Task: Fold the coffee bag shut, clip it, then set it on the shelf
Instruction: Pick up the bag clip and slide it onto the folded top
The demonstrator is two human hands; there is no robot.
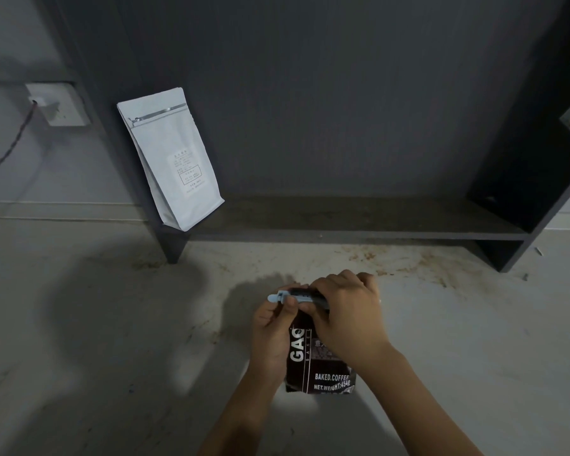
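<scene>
A dark brown coffee bag (320, 373) with white lettering stands on the pale floor in front of me. Across its folded top lies a light blue sealing clip (283, 297), its rounded end sticking out to the left. My left hand (272, 327) grips the bag's left side, thumb and fingers pinching the clip's left end. My right hand (346, 311) covers the clip's right part and the bag's top, pressing down on them. The fold itself is hidden under my hands. The dark shelf (343, 222) runs low across the wall beyond.
A white coffee pouch (170, 159) leans on the shelf's left end against its upright. Brown coffee stains mark the floor (408, 261) under the shelf. A wall socket (58, 105) with a dark cable sits at the left. The shelf's right upright (524, 192) rises at the right.
</scene>
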